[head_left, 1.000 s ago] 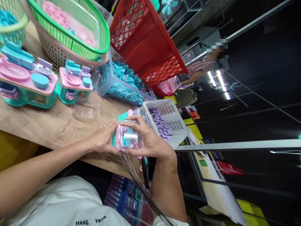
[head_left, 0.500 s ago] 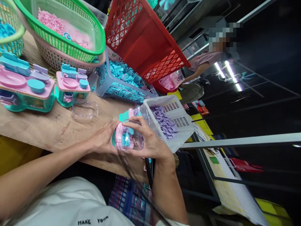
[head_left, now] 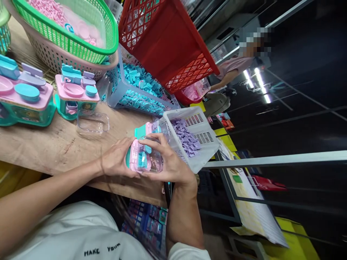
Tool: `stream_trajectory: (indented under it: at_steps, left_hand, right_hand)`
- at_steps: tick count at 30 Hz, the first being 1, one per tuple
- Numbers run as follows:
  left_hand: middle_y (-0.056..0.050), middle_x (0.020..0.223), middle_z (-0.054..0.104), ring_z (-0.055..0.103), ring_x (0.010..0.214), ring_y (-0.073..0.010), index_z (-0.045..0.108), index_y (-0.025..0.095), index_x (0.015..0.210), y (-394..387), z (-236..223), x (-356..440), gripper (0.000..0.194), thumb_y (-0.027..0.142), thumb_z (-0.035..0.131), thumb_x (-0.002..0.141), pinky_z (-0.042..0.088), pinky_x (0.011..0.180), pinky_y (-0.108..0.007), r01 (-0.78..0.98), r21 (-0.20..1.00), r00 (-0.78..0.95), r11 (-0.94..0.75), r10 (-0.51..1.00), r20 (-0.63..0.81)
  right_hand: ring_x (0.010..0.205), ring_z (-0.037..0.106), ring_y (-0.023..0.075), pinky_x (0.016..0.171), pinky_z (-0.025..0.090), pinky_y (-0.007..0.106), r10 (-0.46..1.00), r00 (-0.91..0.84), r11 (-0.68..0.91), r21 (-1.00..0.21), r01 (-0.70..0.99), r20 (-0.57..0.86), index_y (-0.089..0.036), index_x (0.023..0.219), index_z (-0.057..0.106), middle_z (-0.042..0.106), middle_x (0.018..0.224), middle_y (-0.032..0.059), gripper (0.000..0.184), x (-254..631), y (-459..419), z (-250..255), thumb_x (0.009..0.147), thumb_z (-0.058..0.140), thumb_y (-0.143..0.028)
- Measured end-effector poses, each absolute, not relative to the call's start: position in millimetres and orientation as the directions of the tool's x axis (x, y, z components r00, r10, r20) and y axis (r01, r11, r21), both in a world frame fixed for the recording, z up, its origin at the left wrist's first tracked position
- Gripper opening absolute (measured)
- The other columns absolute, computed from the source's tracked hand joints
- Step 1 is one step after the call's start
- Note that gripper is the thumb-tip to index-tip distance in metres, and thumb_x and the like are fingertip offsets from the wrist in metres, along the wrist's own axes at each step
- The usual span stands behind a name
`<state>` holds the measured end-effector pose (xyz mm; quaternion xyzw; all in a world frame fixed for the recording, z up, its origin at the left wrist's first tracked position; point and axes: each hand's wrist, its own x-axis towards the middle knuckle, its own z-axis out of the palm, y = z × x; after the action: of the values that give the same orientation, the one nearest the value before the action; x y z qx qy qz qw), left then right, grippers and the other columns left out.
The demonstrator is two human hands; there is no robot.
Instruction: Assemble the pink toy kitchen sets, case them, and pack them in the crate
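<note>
Toy with clear cover, held in two bare hands over the table

Item: one toy (head_left: pixel 135 155), pink and teal, with small blue parts, above the near part of the table (head_left: pixel 65 151). Left hand (head_left: pixel 116 159): fingers grasping the toy at its teal side. Right hand (head_left: pixel 172 162): fingers curved round the clear cover (head_left: pixel 157 162), gripping it against the toy.

Just behind: a second toy (head_left: pixel 141 131), also with a clear cover, near a white basket (head_left: pixel 208 155) of purple pieces (head_left: pixel 187 139).

Left part of the table: two upright toy kitchens (head_left: pixel 77 97), one large, one small; a loose clear tray (head_left: pixel 93 124) beside the small one.

Behind: a blue basket (head_left: pixel 135 97) of blue pieces, a green basket (head_left: pixel 73 45) set in a pink one, a tilted red crate (head_left: pixel 168 39).

Beyond the crate: a person (head_left: pixel 233 68) in a pink top, one arm extended.
</note>
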<state>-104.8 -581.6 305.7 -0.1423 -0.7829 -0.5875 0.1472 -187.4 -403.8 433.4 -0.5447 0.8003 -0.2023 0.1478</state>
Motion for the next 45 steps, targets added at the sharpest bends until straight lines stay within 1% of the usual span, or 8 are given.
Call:
stream_trajectory:
  at_steps: [6,10,19,25,29,34,39,45]
  left_hand:
    - [-0.015,0.135,0.057,0.056,0.125,-0.0355,0.042,0.019,0.143,-582,304,-105,0.098,0.051,0.089,0.062,0.046,0.108,-0.051,0.432,0.868,-0.9,0.246,0.057,0.431]
    - [-0.015,0.14,0.055,0.054,0.13,-0.0367,0.041,0.02,0.145,-584,307,-106,0.101,0.05,0.09,0.061,0.043,0.111,-0.052,0.429,0.873,-0.903,0.231,0.068,0.425]
    - [-0.013,0.136,0.057,0.056,0.124,-0.0356,0.042,0.024,0.143,-576,290,-110,0.102,0.053,0.09,0.058,0.045,0.106,-0.051,0.444,0.86,-0.89,0.251,0.013,0.455]
    - [-0.015,0.136,0.056,0.055,0.125,-0.0379,0.042,0.02,0.141,-576,293,-111,0.108,0.053,0.093,0.052,0.044,0.108,-0.052,0.409,0.872,-0.906,0.27,0.008,0.423]
    - [-0.015,0.137,0.056,0.055,0.126,-0.0371,0.041,0.02,0.142,-582,304,-105,0.1,0.05,0.09,0.061,0.044,0.108,-0.052,0.421,0.871,-0.905,0.252,0.056,0.421]
    - [-0.014,0.14,0.056,0.054,0.129,-0.0373,0.042,0.022,0.144,-582,303,-106,0.099,0.046,0.09,0.061,0.045,0.11,-0.053,0.445,0.862,-0.893,0.244,0.043,0.449]
    - [-0.014,0.141,0.055,0.054,0.13,-0.0378,0.047,0.019,0.14,-580,297,-109,0.096,0.051,0.089,0.06,0.046,0.11,-0.054,0.437,0.863,-0.895,0.253,0.033,0.444]
    - [-0.016,0.143,0.055,0.054,0.131,-0.0396,0.048,0.018,0.14,-581,299,-109,0.095,0.048,0.089,0.06,0.044,0.112,-0.056,0.443,0.861,-0.893,0.248,0.034,0.449]
  right_hand:
    - [0.135,0.047,0.0315,0.116,0.043,0.053,-0.938,-0.343,0.327,-0.465,-0.823,-0.053,-0.038,0.145,0.05,0.043,0.133,0.0078,0.084,-188,-412,441,0.069,0.087,-0.037]
    - [0.135,0.047,0.0313,0.117,0.041,0.051,-0.947,-0.313,0.307,-0.477,-0.824,-0.069,-0.035,0.143,0.053,0.042,0.133,0.0085,0.086,-192,-415,443,0.065,0.09,-0.034]
    - [0.141,0.04,0.0312,0.12,0.037,0.05,-0.903,-0.43,0.349,-0.569,-0.744,0.008,-0.034,0.144,0.051,0.041,0.139,0.0087,0.086,-185,-398,421,0.067,0.089,-0.039]
    - [0.14,0.04,0.0279,0.122,0.034,0.049,-0.896,-0.442,0.328,-0.605,-0.726,0.045,-0.035,0.144,0.05,0.042,0.137,0.0077,0.088,-184,-395,413,0.066,0.091,-0.035]
    - [0.14,0.042,0.0295,0.12,0.037,0.048,-0.9,-0.435,0.368,-0.564,-0.739,-0.017,-0.032,0.144,0.051,0.041,0.138,0.0087,0.087,-184,-399,425,0.066,0.089,-0.032]
    - [0.135,0.047,0.0298,0.117,0.041,0.047,-0.916,-0.379,0.393,-0.471,-0.79,-0.127,-0.03,0.146,0.052,0.041,0.135,0.0089,0.086,-184,-416,447,0.067,0.088,-0.032]
    - [0.13,0.049,0.0296,0.114,0.044,0.048,-0.932,-0.311,0.36,-0.375,-0.854,-0.185,-0.026,0.143,0.055,0.044,0.13,0.0098,0.084,-187,-432,459,0.066,0.088,-0.032]
    - [0.129,0.048,0.03,0.113,0.043,0.051,-0.921,-0.311,0.379,-0.358,-0.853,-0.234,-0.029,0.143,0.054,0.043,0.129,0.0091,0.085,-189,-439,462,0.065,0.088,-0.035]
